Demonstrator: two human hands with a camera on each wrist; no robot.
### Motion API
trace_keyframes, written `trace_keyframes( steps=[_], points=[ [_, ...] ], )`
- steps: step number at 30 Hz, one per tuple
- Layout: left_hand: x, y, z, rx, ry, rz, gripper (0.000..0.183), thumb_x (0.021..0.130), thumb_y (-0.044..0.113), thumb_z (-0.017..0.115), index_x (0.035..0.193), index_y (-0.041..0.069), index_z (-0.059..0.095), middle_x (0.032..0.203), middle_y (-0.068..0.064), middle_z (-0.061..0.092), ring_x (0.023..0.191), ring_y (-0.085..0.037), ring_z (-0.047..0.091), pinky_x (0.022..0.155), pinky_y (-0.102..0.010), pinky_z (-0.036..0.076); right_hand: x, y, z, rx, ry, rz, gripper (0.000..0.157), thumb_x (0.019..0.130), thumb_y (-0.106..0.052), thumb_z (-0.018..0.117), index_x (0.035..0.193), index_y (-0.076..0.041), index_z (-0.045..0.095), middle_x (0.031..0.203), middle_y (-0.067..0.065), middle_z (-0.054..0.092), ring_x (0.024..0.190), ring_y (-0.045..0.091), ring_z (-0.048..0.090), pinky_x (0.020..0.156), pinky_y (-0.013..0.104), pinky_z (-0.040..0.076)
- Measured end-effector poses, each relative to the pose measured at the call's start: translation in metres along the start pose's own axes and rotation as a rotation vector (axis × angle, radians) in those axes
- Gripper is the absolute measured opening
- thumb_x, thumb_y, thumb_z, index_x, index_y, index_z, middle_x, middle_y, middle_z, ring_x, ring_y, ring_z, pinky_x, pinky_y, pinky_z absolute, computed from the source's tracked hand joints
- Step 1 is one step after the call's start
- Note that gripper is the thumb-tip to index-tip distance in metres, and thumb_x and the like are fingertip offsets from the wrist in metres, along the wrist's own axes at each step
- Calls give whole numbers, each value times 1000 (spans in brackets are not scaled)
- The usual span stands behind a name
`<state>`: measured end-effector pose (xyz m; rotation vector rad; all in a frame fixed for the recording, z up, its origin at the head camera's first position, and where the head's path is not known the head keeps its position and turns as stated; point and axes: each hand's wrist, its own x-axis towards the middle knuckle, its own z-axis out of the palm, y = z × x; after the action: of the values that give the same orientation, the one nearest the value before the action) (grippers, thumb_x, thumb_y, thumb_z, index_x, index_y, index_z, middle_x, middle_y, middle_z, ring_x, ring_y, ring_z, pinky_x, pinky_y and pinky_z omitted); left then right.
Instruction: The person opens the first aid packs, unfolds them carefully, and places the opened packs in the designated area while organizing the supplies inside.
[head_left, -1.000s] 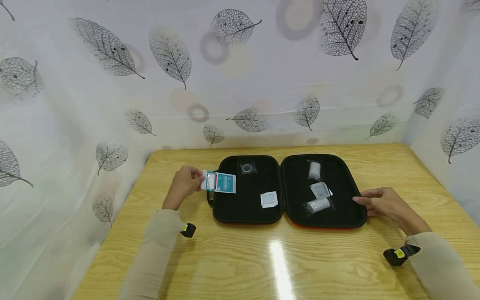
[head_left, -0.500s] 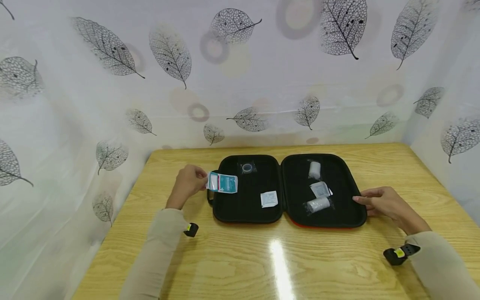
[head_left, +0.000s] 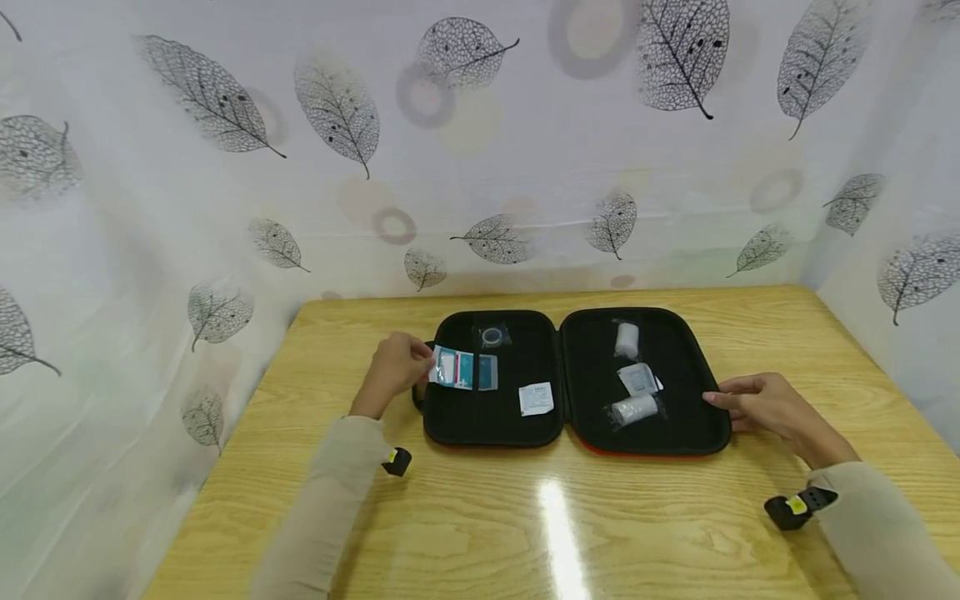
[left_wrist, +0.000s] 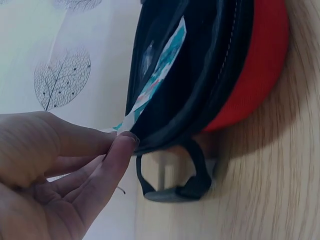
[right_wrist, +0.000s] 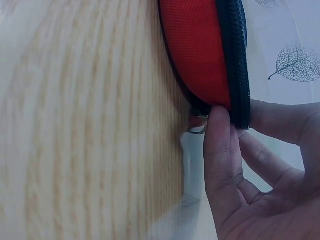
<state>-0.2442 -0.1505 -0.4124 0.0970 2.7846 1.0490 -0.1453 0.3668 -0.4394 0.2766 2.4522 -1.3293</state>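
My left hand (head_left: 395, 367) pinches the near end of a flat teal-and-white packet (head_left: 452, 368) between thumb and fingers. The packet reaches over the left half of an opened red zip case (head_left: 510, 427) with black lining. A dark band crosses the packet, and its far end looks dimmer, apparently behind mesh. In the left wrist view the packet (left_wrist: 162, 70) slants into the case, above its black handle (left_wrist: 172, 194). At the case's right rim my right hand (head_left: 772, 410) grips the edge, thumb on top; the right wrist view shows fingers against the red shell (right_wrist: 197, 55).
The left half also holds a wrapped tape roll (head_left: 491, 337) and a small white packet (head_left: 536, 399). In the right half lie two wrapped bandage rolls, the upper (head_left: 627, 340) and lower (head_left: 634, 409), with white packets (head_left: 639, 380) between. A leaf-print curtain (head_left: 480, 167) stands behind the wooden table (head_left: 450, 517).
My left hand has moved right, carrying the teal packet further over the case's left half; its far end now lies past a dark band. The right hand keeps its grip on the rim.
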Motion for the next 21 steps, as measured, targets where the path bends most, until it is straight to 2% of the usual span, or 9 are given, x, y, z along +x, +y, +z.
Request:
trace_keyframes(
  steps=[6,13,21],
  points=[
    [0,8,10,-19,-2,10,14,96,9,70,101,-3,74,77,-8,72,63,-17,69,56,-29,56,-1,1,0,3,2,-2,77,99,-36,67,141,22,39,120,24,62,92,17,66,76,33,61],
    [2,17,23,-24,-18,7,12,96,8,70,99,-2,74,73,-7,71,60,-17,67,43,-27,47,-1,1,-1,2,-2,-4,78,99,-37,67,141,22,38,123,26,61,94,18,66,78,34,61],
    [3,24,35,-21,-44,21,12,96,2,66,103,-5,72,81,-10,69,65,-17,68,61,-29,56,-1,0,0,17,-3,8,80,98,-38,68,142,21,37,122,24,62,93,17,66,78,33,60]
  ],
)
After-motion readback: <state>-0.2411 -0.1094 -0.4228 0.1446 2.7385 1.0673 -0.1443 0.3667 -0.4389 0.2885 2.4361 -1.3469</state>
